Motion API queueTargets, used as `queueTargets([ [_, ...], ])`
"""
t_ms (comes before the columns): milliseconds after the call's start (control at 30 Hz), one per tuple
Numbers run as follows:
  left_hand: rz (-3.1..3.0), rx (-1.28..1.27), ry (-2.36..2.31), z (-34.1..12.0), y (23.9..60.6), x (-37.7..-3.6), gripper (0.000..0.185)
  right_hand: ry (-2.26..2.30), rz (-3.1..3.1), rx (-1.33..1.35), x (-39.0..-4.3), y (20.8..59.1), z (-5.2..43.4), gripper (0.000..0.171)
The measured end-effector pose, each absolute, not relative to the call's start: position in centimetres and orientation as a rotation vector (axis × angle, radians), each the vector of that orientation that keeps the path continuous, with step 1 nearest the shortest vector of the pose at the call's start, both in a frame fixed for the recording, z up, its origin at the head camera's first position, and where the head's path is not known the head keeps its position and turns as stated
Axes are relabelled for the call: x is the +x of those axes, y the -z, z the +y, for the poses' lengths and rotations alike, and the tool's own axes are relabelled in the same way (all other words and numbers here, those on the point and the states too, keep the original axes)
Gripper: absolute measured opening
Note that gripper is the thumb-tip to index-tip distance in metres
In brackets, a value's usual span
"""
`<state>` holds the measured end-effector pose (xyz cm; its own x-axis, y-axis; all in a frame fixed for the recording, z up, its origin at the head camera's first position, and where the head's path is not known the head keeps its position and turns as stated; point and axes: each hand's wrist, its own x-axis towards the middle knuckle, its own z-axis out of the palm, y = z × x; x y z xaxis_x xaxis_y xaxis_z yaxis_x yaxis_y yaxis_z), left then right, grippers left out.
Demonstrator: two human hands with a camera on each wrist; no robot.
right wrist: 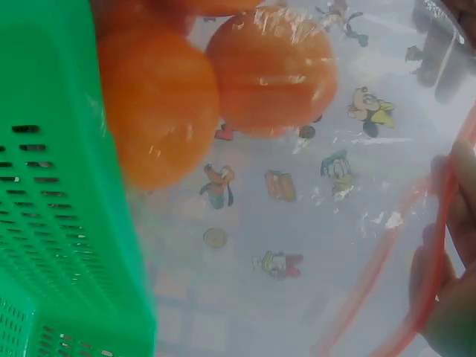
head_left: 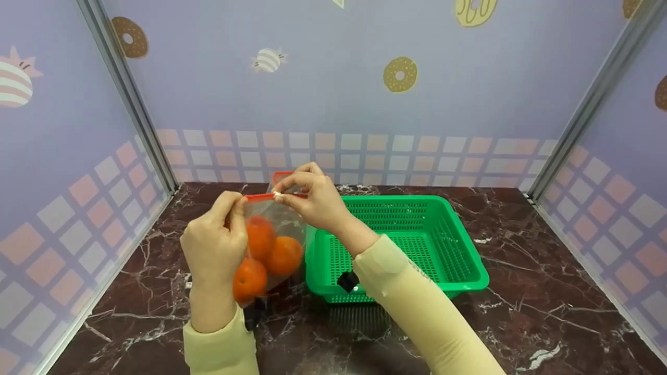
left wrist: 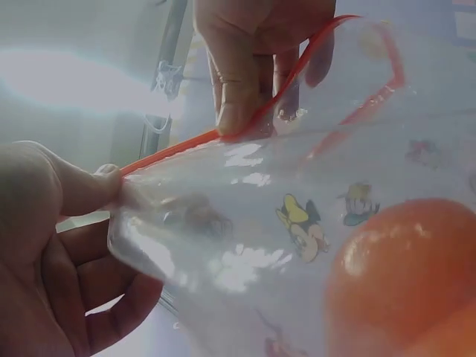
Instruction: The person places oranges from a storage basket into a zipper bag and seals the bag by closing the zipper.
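Note:
A clear zip bag [head_left: 292,217] with a red zip strip [head_left: 259,197] hangs between the two hands, left of the green basket. Oranges [head_left: 285,256] fill its lower part, and small cartoon prints show on the film in both wrist views. My left hand [head_left: 214,240] pinches the bag's top left corner between thumb and curled fingers. Further along the strip, my right hand [head_left: 319,200] pinches the red edge, with a tiny white piece at its fingertips. Right of that hand, the red rim [left wrist: 357,119] stands apart as a loop, so the bag's mouth gapes there.
A green plastic basket [head_left: 469,245] with slotted walls stands on the dark marbled table [head_left: 542,291], under the right forearm. Panels printed with doughnuts and tiles close off the back [head_left: 333,104] and both sides.

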<state>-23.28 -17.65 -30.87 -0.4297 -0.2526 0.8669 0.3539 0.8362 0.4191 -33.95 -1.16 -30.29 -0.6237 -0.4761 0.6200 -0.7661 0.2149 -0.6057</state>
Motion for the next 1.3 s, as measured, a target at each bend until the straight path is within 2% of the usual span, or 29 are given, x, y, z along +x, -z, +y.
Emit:
queueTargets([
  [600, -1.848, -0.007, 0.699, -18.4, 30.7, -23.0, 0.011, -1.474, -2.339, 0.975, -36.8, 32.4, 0.5, 0.012],
  [967, -1.847, 0.016, 0.714, -18.9, 30.7, -22.9, 0.014, -1.397, -2.475, 0.698, -39.6, 34.4, 2.7, 0.015],
  [1300, -1.860, 0.076, 0.758, -19.0, 30.6, -22.7, 0.019, -1.343, -2.490, 0.558, -41.1, 35.8, 4.1, 0.016],
])
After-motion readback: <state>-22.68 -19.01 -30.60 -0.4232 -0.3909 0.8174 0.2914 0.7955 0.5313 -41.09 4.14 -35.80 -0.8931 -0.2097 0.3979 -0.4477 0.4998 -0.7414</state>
